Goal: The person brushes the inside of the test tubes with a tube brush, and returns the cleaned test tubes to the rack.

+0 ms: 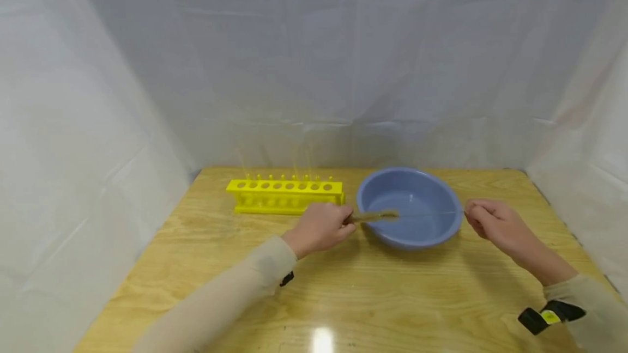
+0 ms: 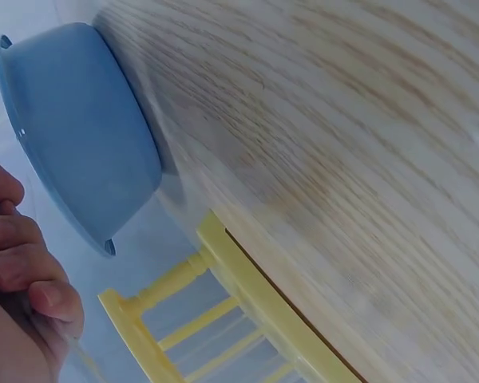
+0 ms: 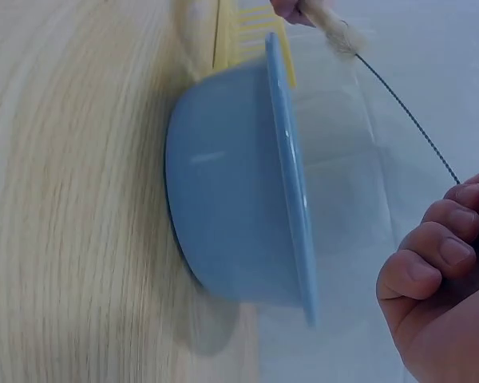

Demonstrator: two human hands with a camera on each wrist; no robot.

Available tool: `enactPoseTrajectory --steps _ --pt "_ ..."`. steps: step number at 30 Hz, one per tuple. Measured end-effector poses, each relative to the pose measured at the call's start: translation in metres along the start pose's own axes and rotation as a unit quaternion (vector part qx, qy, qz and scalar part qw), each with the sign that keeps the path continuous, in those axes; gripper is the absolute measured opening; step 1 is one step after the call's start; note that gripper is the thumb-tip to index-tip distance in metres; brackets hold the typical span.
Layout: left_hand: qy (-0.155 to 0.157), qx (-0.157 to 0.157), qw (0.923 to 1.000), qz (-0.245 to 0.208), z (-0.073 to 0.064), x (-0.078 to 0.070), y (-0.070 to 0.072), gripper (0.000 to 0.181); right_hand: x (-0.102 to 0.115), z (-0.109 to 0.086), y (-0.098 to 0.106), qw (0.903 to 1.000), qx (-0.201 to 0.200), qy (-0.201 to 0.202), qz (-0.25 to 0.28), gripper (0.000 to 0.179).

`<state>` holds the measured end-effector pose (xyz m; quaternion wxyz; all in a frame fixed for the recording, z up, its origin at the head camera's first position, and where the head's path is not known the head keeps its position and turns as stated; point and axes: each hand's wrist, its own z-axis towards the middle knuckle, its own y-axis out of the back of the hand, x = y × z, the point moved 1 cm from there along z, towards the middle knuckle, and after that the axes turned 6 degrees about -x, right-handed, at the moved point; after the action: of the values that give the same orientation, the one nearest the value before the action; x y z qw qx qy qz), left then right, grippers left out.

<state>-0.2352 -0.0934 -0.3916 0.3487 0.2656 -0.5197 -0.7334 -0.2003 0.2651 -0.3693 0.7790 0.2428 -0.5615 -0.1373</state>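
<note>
A test tube brush [image 1: 375, 216] stretches between both hands, over the blue basin. My left hand [image 1: 324, 227] grips its pale bristled end, fingers curled round it. Whether clear glass also sits in that grip, I cannot tell. At the other end my right hand [image 1: 497, 227] pinches the thin twisted wire [image 3: 407, 112], just beyond the basin's right rim. In the right wrist view, the curled fingers [image 3: 439, 247] hide the wire's end. The blue basin [image 1: 409, 238] stands upright on the table. Behind the left hand is a yellow test tube rack [image 1: 284, 185] with a row of round holes.
Several thin, faint upright lines rise from the rack's back row of pegs; what they are is unclear. The wooden table [image 1: 373, 298] ends at a pale sheet [image 1: 353, 70] hung behind it. More sheeting hangs at both sides.
</note>
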Motion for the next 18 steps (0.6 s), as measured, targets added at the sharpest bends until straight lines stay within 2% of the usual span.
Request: enactPoseTrajectory --steps 9,13,18 --pt "0.011 0.007 0.9999 0.008 0.001 0.003 -0.001 0.024 -0.01 -0.006 0.019 0.9999 0.002 0.011 0.004 0.044" --pt "0.008 0.0 0.9999 0.015 0.001 0.005 -0.002 0.022 -0.014 -0.009 0.024 0.999 0.009 0.043 0.007 0.033" --pt "0.011 0.003 0.9998 0.015 -0.001 0.005 -0.004 0.022 -0.013 -0.01 0.023 0.9953 -0.017 0.095 -0.003 0.023"
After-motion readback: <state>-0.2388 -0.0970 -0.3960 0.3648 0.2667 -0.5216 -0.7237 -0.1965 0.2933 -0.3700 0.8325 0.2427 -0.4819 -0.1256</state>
